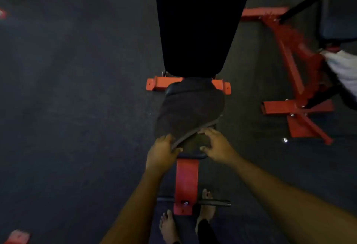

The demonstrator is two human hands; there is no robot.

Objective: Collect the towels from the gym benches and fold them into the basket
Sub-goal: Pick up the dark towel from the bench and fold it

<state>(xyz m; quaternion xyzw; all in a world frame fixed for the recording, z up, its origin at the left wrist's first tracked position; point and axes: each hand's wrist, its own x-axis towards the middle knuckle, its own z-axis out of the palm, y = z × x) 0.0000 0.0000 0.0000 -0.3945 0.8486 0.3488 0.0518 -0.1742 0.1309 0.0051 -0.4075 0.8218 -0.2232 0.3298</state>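
Towel (188, 112) of dark brown colour lies over the seat pad of the gym bench (201, 21), at the near end of it, and one hemmed edge is folded across in a diagonal line. Going by size: the dark rubber floor (67, 89) fills most of the room. The bench has a long black back pad that runs away from the person, and its red frame shows under the seat as a cross bar and as a post coming toward the person's feet. A second bench frame (293, 70), also red, stands well apart to the right, and a white cloth (343, 70) hangs at the right edge near it.

The person leans over the near end of the bench with both bare arms stretched forward. The left hand (161, 154) has its fingers closed around the near left corner of the towel, the thumb on top of the hem. The right hand (217, 145) is spread, with the fingers curved and resting on the near right part of the towel, not clearly pinching it. Two bare feet (170, 226) stand below, on both sides of the red post.
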